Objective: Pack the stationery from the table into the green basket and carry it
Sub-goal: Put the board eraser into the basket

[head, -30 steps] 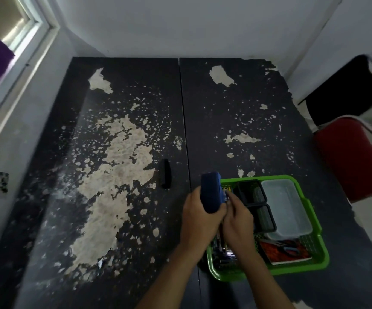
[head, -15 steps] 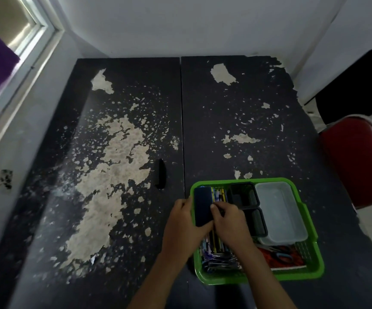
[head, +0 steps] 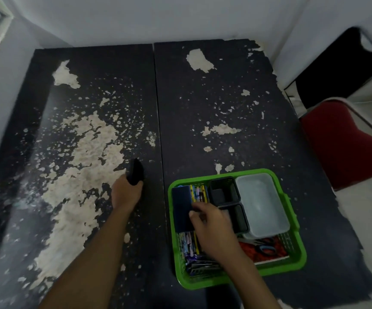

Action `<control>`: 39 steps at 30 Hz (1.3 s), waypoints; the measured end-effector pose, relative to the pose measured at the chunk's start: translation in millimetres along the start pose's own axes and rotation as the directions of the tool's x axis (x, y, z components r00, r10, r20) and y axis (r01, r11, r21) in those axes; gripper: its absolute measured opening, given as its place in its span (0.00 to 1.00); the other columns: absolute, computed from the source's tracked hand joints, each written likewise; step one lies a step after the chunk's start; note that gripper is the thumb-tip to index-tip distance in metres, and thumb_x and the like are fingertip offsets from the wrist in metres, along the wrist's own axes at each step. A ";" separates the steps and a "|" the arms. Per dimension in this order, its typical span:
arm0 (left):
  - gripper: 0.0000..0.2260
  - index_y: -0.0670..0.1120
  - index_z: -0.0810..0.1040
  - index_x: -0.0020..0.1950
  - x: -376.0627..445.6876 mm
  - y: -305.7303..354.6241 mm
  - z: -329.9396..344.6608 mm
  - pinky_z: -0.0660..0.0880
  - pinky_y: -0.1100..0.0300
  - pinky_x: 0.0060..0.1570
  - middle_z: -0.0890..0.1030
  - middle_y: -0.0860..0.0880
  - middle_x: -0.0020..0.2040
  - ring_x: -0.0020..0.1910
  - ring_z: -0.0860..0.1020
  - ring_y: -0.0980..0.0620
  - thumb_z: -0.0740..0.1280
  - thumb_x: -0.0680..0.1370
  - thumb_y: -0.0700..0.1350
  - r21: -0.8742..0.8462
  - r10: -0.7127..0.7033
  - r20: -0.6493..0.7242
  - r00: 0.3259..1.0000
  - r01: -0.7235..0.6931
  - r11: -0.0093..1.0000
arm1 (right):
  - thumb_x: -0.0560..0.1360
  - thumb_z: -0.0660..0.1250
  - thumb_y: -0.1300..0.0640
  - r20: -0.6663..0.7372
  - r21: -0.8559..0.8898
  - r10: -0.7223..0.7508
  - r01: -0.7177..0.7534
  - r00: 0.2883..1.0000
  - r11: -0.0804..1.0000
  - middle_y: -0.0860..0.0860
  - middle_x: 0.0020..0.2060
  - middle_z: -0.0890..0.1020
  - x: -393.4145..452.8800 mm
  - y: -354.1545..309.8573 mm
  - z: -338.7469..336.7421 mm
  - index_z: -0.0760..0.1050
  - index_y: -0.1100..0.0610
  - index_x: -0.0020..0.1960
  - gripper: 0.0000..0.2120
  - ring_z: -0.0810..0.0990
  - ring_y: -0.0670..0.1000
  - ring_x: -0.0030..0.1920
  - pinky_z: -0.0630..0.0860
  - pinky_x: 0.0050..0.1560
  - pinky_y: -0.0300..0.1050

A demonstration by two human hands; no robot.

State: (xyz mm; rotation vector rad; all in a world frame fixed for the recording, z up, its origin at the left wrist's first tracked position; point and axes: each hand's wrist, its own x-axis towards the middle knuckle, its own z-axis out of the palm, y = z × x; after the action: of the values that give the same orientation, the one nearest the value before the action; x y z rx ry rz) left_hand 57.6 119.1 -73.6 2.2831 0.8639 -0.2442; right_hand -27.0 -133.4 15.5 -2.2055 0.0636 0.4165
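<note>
a black table (head: 203,97) with its coating flaked away in pale patches is seen filling the view, split by a seam down the middle. off its right edge a red chair (head: 345,148) is parked, with a black chair (head: 336,68) set farther back against the wall. the green basket (head: 292,221) is found on the near right part of the table, resting flat. inside it, a clear plastic tub (head: 261,204) is set along the right side, and two small black trays (head: 224,190) are lined up just left of it, one behind the other. a dark blue case (head: 181,208) is laid at the basket's left side, on top of a bundle of coloured pens (head: 199,194). a red booklet (head: 267,249) with scissors on it is seen at the near right corner. the right hand (head: 214,226) is placed over the basket, fingers curled, fingertips touching the blue case's right edge; whether it is pinched or only touched cannot be told. the left hand (head: 126,192) is stretched out to the left of the basket, fingers wrapped round a small black object (head: 136,173) at the table's middle, near the seam; what it is cannot be made out.
</note>
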 end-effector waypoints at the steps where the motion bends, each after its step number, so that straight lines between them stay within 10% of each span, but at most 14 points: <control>1: 0.19 0.40 0.76 0.65 -0.4 0.6 0.7 0.75 0.54 0.46 0.81 0.39 0.57 0.49 0.78 0.46 0.72 0.78 0.48 -0.034 -0.003 0.011 1.000 0.004 0.999 | 0.82 0.64 0.50 -0.011 0.009 0.002 -0.002 1.000 1.000 0.48 0.59 0.82 -2.2 0.3 -1.1 0.77 0.53 0.68 0.16 0.80 0.43 0.56 0.78 0.59 0.41; 7: 0.19 0.42 0.78 0.64 -53.6 44.4 -13.1 0.73 0.57 0.46 0.80 0.49 0.52 0.48 0.78 0.50 0.74 0.76 0.49 -0.284 0.058 -0.044 0.997 -0.068 0.956 | 0.82 0.64 0.53 -0.171 0.109 0.037 -0.019 0.985 0.994 0.44 0.55 0.82 -7.3 -7.5 -9.6 0.78 0.53 0.67 0.14 0.79 0.40 0.54 0.77 0.57 0.35; 15: 0.17 0.57 0.79 0.61 -169.6 78.8 12.1 0.82 0.55 0.51 0.84 0.56 0.52 0.49 0.83 0.60 0.76 0.73 0.53 -0.569 0.331 0.282 0.900 -0.121 0.813 | 0.81 0.65 0.58 -0.289 0.316 0.089 0.007 0.953 0.949 0.44 0.54 0.83 1.0 -16.9 -31.9 0.78 0.50 0.66 0.14 0.81 0.40 0.54 0.80 0.56 0.42; 19: 0.16 0.57 0.74 0.69 -195.1 70.7 16.0 0.73 0.67 0.48 0.76 0.55 0.52 0.49 0.77 0.59 0.67 0.80 0.53 -0.368 0.435 0.232 0.870 -0.336 0.867 | 0.79 0.70 0.57 -0.304 0.199 0.126 -0.067 0.944 0.978 0.43 0.47 0.85 5.1 1.2 -31.5 0.82 0.51 0.60 0.10 0.83 0.40 0.48 0.83 0.53 0.47; 26: 0.23 0.50 0.72 0.75 -193.0 39.4 22.2 0.73 0.56 0.60 0.68 0.53 0.58 0.58 0.66 0.52 0.65 0.81 0.55 0.029 0.523 0.029 0.852 -0.523 0.852 | 0.80 0.65 0.58 -0.335 -0.241 -0.010 -0.075 0.942 0.968 0.54 0.53 0.84 10.9 8.9 -2.5 0.81 0.58 0.61 0.12 0.82 0.54 0.50 0.76 0.48 0.44; 32: 0.24 0.50 0.65 0.76 -189.9 18.5 35.2 0.66 0.60 0.56 0.63 0.50 0.61 0.56 0.61 0.56 0.66 0.81 0.51 -0.003 0.432 -0.049 0.900 -0.433 0.901 | 0.80 0.62 0.57 -0.342 -0.373 -0.053 -0.084 0.938 0.924 0.53 0.43 0.81 15.8 11.4 0.2 0.80 0.55 0.49 0.08 0.81 0.56 0.41 0.77 0.37 0.52; 39: 0.19 0.48 0.67 0.76 -188.0 7.7 46.6 0.65 0.60 0.57 0.63 0.49 0.60 0.59 0.68 0.49 0.58 0.85 0.48 -0.137 0.310 0.008 0.951 -0.306 0.942 | 0.79 0.65 0.57 -0.520 -0.202 -0.081 -0.030 0.850 0.979 0.50 0.56 0.81 -3.1 40.0 -48.9 0.79 0.54 0.62 0.12 0.79 0.53 0.55 0.75 0.51 0.46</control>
State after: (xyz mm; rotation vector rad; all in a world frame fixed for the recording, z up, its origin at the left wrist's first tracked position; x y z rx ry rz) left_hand -78.0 -12.9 -31.7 2.2428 0.4812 -0.0766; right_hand -24.1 -196.6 13.9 -2.4622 0.2993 -0.2244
